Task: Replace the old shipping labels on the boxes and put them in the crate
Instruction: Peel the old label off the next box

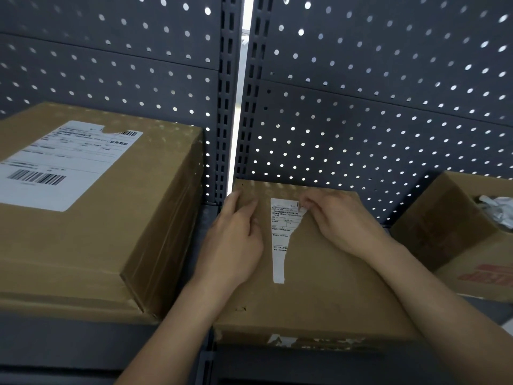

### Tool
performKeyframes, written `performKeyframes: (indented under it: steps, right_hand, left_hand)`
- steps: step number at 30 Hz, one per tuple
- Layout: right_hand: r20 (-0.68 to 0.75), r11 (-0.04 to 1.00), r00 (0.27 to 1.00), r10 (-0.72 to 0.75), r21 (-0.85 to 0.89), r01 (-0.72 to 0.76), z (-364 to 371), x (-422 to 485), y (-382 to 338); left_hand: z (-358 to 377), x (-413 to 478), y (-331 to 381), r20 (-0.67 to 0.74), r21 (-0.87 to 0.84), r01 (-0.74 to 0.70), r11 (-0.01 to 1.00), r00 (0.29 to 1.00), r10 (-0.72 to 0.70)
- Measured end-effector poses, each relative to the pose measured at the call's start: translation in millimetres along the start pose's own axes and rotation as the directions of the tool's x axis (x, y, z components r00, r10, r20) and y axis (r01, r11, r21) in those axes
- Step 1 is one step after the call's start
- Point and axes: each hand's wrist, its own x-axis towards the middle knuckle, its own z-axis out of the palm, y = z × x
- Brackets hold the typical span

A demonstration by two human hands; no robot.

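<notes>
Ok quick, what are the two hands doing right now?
The left hand is open, pressing flat on the box.
The right hand is closed, pinching the torn label at its top corner.

The centre box (319,287) is of matt brown cardboard. Its lower front edge is scuffed, and pale ply is exposed there. The torn label (279,245) is of white matt paper, ragged along one edge. The left box (83,245) is of smooth matt cardboard, and the left label (55,168) is of white paper. The back panel (388,79) appears to be perforated metal, painted matt dark grey. The shelf (69,343) is finished likewise.
</notes>
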Motion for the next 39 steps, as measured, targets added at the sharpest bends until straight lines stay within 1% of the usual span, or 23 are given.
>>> performKeyframes:
  steps: [2,3,5,10,15,17,20,22,26,28,31,36,39]
  right_hand:
    - [-0.035,0.990,0.998,0.052,0.136,-0.046,-2.2,-2.0,1.2]
    - [-0.042,0.987,0.997,0.063,0.153,-0.056,-2.8,-2.0,0.8]
    - [-0.043,0.995,0.998,0.041,0.096,-0.037,-2.1,-1.0,-1.6]
    - [0.010,0.992,1.000,0.000,-0.124,0.001,4.0,1.7,-3.2]
    - [0.075,0.982,0.997,0.006,-0.190,0.009,4.1,4.7,-4.3]
    - [0.095,0.987,0.995,0.021,-0.161,-0.006,1.4,4.5,-4.6]
    - [0.064,0.996,0.995,0.079,0.029,-0.081,-5.4,0.8,-5.3]
    - [0.027,0.988,0.994,0.106,0.112,-0.109,-8.8,-1.0,-5.5]
    - [0.075,0.987,0.993,0.089,0.126,-0.098,-12.2,-0.5,-6.9]
    - [0.100,0.990,0.992,0.072,0.110,-0.083,-12.6,0.9,-6.1]
    - [0.091,0.995,0.994,0.059,0.076,-0.066,-9.7,3.0,-5.0]
    - [0.088,0.988,0.996,0.018,-0.151,-0.005,-4.8,4.5,-9.8]
    - [0.090,0.982,0.996,0.023,-0.187,-0.006,-4.3,5.1,-10.5]
  left_hand:
    - [0.2,0.6,0.2,-0.002,-0.003,-0.004,1.000,1.000,0.004]
    - [0.3,0.6,0.2,-0.001,-0.002,-0.005,1.000,1.000,0.005]
    - [0.3,0.7,-0.3,0.000,0.000,-0.007,1.000,1.000,0.007]
    - [0.7,0.7,-0.4,0.002,0.001,0.002,1.000,1.000,-0.002]
    - [0.3,0.6,-0.5,-0.002,0.006,0.001,1.000,1.000,-0.001]
    - [0.0,0.4,0.0,-0.002,0.005,0.001,1.000,1.000,-0.001]
    - [-0.6,0.3,-0.3,-0.002,-0.002,0.002,1.000,1.000,-0.002]
    - [-0.2,0.4,-0.4,-0.003,-0.003,0.003,1.000,1.000,-0.003]
    - [-0.2,1.1,-0.2,-0.004,-0.004,0.002,1.000,1.000,-0.002]
    - [-0.2,0.8,-0.5,-0.006,0.000,-0.004,1.000,1.000,0.004]
    - [-0.2,0.9,-0.7,-0.001,-0.003,0.004,1.000,1.000,-0.004]
    - [-0.1,1.1,-0.2,-0.003,0.008,0.002,1.000,1.000,-0.002]
    - [0.1,1.1,0.1,-0.005,0.011,0.001,1.000,1.000,-0.001]
